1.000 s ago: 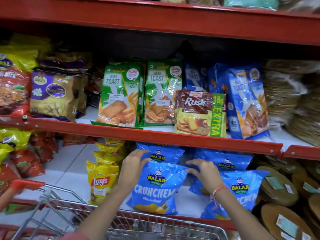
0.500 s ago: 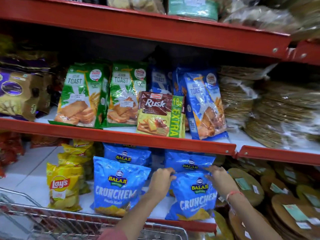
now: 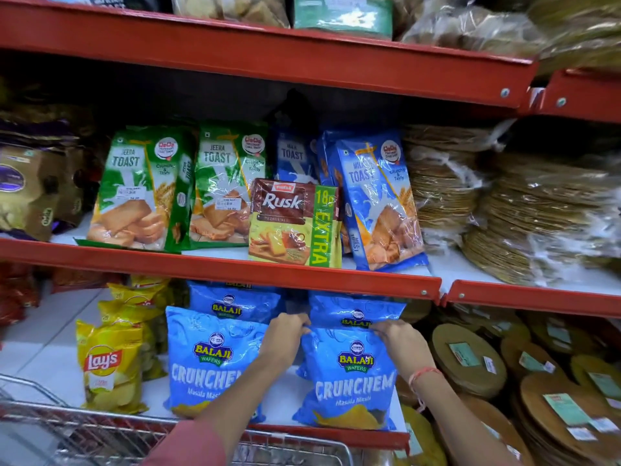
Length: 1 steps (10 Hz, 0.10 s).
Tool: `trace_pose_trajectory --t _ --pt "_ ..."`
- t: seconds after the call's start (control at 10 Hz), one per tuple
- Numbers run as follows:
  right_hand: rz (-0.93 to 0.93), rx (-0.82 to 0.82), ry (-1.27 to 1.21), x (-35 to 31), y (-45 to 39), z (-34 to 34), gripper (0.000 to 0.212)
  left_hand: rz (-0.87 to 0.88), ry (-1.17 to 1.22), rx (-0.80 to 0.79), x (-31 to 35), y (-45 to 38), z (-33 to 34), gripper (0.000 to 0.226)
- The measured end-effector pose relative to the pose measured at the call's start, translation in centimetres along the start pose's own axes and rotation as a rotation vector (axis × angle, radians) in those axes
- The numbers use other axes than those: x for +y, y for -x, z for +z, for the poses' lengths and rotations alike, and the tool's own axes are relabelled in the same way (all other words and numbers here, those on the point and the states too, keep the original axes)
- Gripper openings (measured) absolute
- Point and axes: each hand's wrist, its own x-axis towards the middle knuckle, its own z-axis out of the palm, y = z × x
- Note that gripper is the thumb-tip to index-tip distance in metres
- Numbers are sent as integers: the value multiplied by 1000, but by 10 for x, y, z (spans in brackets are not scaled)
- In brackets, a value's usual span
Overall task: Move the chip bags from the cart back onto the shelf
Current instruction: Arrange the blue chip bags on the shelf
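On the lower white shelf [image 3: 50, 344] stand blue Balaji Crunchem chip bags. My left hand [image 3: 284, 338] pinches the top left corner of the right front bag [image 3: 349, 381], and my right hand [image 3: 401, 344] holds its top right corner. The bag stands upright at the shelf's front edge. A second front blue bag [image 3: 208, 361] stands just left of it, with more blue bags [image 3: 235, 302] behind. Yellow Lay's bags [image 3: 109, 364] stand further left. The wire cart [image 3: 84, 432] rim lies along the bottom edge; its contents are not visible.
The red shelf lip [image 3: 218, 270] hangs close above my hands. Toast and Rusk packs [image 3: 295, 223] fill the shelf above. Stacks of round wrapped papad [image 3: 470, 358] crowd the right side of the lower shelf. Red bags [image 3: 13, 297] sit at far left.
Both hands left the left front blue bag and moved right onto the neighbouring blue bag, then pulled it upright. The view shifted right and slightly up.
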Motion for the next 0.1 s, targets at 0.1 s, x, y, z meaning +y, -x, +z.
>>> trace_pose_trajectory --t 0.1 --pt "13 -18 5 -2 3 -2 25 22 -46 -3 5 5 -8 16"
